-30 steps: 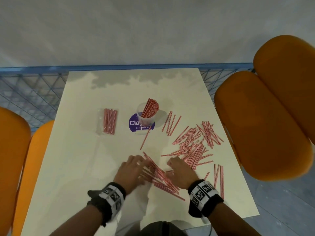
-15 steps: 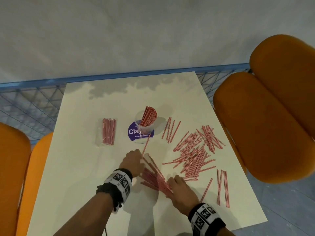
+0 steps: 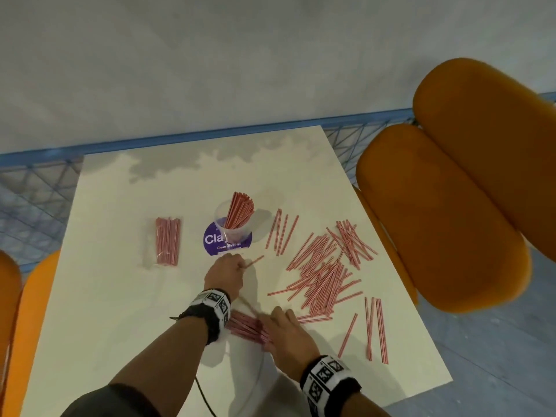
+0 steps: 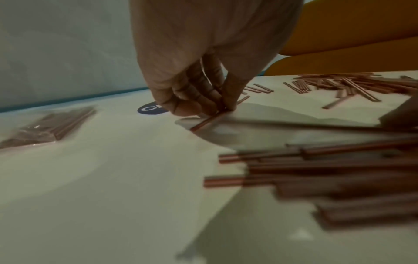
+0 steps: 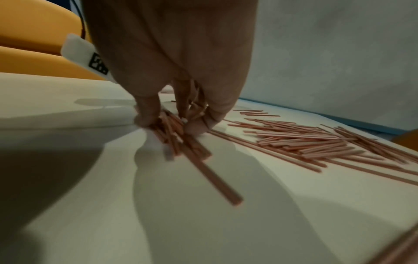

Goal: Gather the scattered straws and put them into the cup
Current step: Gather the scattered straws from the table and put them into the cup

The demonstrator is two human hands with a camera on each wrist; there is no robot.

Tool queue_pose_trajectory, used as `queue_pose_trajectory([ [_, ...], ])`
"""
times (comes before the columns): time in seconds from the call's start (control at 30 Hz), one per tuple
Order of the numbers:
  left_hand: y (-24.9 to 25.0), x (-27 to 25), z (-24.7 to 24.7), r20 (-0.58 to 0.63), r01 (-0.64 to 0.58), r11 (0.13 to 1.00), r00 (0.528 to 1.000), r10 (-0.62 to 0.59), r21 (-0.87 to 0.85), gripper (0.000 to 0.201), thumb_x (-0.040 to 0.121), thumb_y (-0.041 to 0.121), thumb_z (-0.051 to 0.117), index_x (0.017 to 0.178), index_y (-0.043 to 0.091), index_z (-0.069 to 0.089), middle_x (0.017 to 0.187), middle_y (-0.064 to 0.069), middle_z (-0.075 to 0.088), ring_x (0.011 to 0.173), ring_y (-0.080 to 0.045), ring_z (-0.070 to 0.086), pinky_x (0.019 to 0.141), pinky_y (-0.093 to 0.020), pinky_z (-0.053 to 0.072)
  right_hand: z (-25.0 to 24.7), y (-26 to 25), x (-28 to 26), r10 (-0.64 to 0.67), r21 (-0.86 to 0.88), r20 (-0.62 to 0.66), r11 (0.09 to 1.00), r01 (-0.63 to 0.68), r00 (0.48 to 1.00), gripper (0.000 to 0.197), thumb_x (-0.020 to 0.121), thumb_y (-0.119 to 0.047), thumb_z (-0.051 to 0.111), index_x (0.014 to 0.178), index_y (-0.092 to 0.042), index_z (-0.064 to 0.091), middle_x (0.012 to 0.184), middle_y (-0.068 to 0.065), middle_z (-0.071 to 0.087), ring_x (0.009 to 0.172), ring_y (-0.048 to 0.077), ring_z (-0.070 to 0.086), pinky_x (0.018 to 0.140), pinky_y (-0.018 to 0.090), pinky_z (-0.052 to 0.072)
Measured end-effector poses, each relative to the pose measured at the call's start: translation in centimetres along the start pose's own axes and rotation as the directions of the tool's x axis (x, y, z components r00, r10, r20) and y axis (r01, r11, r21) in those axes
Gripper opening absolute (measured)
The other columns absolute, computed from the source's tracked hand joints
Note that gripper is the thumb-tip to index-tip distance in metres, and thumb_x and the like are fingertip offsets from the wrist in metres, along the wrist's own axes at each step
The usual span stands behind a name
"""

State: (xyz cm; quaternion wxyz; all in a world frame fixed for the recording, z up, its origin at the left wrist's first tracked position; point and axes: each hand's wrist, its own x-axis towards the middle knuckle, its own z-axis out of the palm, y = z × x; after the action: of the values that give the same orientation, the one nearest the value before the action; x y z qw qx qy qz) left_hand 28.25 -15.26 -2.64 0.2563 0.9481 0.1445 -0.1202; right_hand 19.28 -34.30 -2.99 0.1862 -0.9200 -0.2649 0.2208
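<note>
Just short of the cup [image 3: 234,221], your left hand [image 3: 224,273] pinches a lone straw [image 4: 209,120] while your right hand [image 3: 285,334] clamps the near bundle [image 3: 245,325] against the table [image 3: 120,296]; bring the single back, square the ends, then lift the lot together.

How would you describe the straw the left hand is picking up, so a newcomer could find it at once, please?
Start at the clear cup on the purple sticker. Just nearer the person, the left hand pinches one straw against the table. It lies alone, apart from the piles.
</note>
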Motion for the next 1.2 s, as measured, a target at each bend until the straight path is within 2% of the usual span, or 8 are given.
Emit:
queue_pose_trajectory([
  [0.17, -1.1, -3.1, 0.6, 0.133, -0.233, 0.968, 0.966, 0.22, 0.096, 0.014, 0.093, 0.028, 0.054, 0.094, 0.02, 0.066, 0.095, 0.001, 0.062, 0.095, -0.02, 0.058, 0.081, -0.035, 0.048, -0.2, -0.5, -0.9, -0.082, -0.033, -0.007, 0.996, 0.082, 0.997, 0.031, 0.096, -0.017, 0.049, 0.127, -0.016, 0.05, 0.116, 0.007, 0.05, 0.107, 0.027, 0.042, 0.09, 0.039, 0.047],
  [0.3, -3.3, -6.6, 0.1, 0.301, -0.37, 0.905, 0.905, 0.301, 0.208, 0.05, 0.078, 0.071, 0.047, 0.107, 0.033, 0.063, 0.105, 0.011, 0.056, 0.098, -0.014, 0.048, 0.085, -0.034, 0.041, -3.4, 2.4, -1.7, 0.021, -0.039, -0.102, 0.999, -0.025, 0.995, 0.026, 0.097, -0.011, 0.047, 0.117, -0.011, 0.063, 0.114, 0.004, 0.058, 0.109, 0.024, 0.046, 0.094, 0.034, 0.042],
  [0.43, -5.6, -9.6, 0.9, 0.295, -0.449, 0.873, 0.875, 0.385, 0.192, 0.063, 0.063, 0.075, 0.053, 0.115, 0.04, 0.063, 0.109, 0.014, 0.06, 0.102, -0.014, 0.052, 0.082, -0.032, 0.041, -4.1, 5.8, -0.9, 0.047, -0.05, -0.07, 0.997, -0.051, 0.996, 0.023, 0.094, -0.012, 0.055, 0.114, -0.015, 0.066, 0.11, 0.001, 0.061, 0.105, 0.021, 0.047, 0.086, 0.033, 0.048],
  [0.57, -6.4, -12.1, 3.2, 0.198, -0.445, 0.885, 0.888, 0.415, 0.14, 0.031, 0.074, 0.055, 0.05, 0.099, 0.042, 0.064, 0.089, 0.016, 0.062, 0.084, -0.013, 0.057, 0.067, -0.024, 0.039, -3.1, 5.6, -0.1, 0.014, -0.01, -0.008, 1.0, -0.014, 1.0, 0.018, 0.091, -0.005, 0.057, 0.089, -0.012, 0.073, 0.093, 0.005, 0.066, 0.092, 0.023, 0.056, 0.078, 0.037, 0.052],
  [0.73, -6.0, -13.1, 4.8, 0.103, -0.429, 0.892, 0.903, 0.417, 0.144, 0.023, 0.073, 0.05, 0.066, 0.095, 0.042, 0.067, 0.083, 0.02, 0.06, 0.081, -0.004, 0.046, 0.066, -0.021, 0.038, -3.0, 2.6, 1.0, -0.018, 0.066, -0.007, 0.998, 0.019, 1.0, 0.017, 0.093, -0.011, 0.051, 0.097, -0.013, 0.067, 0.094, 0.001, 0.06, 0.086, 0.016, 0.049, 0.08, 0.03, 0.043],
  [0.93, -6.7, -13.4, 3.2, 0.15, -0.299, 0.95, 0.947, 0.284, 0.09, 0.009, 0.077, 0.034, 0.074, 0.085, 0.035, 0.073, 0.078, 0.01, 0.065, 0.078, -0.018, 0.059, 0.063, -0.028, 0.039, -2.7, 3.1, 0.8, 0.036, 0.019, 0.101, 0.999, -0.038, 0.994, 0.017, 0.084, -0.012, 0.052, 0.079, -0.025, 0.062, 0.094, 0.001, 0.064, 0.093, 0.021, 0.055, 0.086, 0.038, 0.048],
  [1.07, -4.8, -13.3, 4.1, 0.17, -0.318, 0.943, 0.939, 0.298, 0.104, 0.019, 0.079, 0.032, 0.067, 0.098, 0.033, 0.071, 0.084, 0.006, 0.066, 0.084, -0.022, 0.062, 0.066, -0.03, 0.043, -2.9, -0.6, 1.7, -0.013, -0.016, 0.185, 1.0, 0.016, 0.983, 0.02, 0.088, -0.027, 0.057, 0.095, -0.014, 0.069, 0.101, 0.008, 0.065, 0.095, 0.027, 0.06, 0.079, 0.033, 0.047],
  [1.2, -5.2, -14.1, 1.9, 0.13, -0.15, 0.979, 0.983, 0.132, 0.136, 0.051, 0.066, 0.044, 0.076, 0.111, 0.025, 0.059, 0.106, 0.005, 0.058, 0.1, -0.022, 0.055, 0.077, -0.034, 0.04, -4.5, 0.2, 0.2, 0.06, -0.098, 0.227, 0.994, -0.039, 0.972, 0.048, 0.081, -0.034, 0.067, 0.124, -0.021, 0.051, 0.125, 0.003, 0.05, 0.117, 0.023, 0.046, 0.092, 0.039, 0.046],
])
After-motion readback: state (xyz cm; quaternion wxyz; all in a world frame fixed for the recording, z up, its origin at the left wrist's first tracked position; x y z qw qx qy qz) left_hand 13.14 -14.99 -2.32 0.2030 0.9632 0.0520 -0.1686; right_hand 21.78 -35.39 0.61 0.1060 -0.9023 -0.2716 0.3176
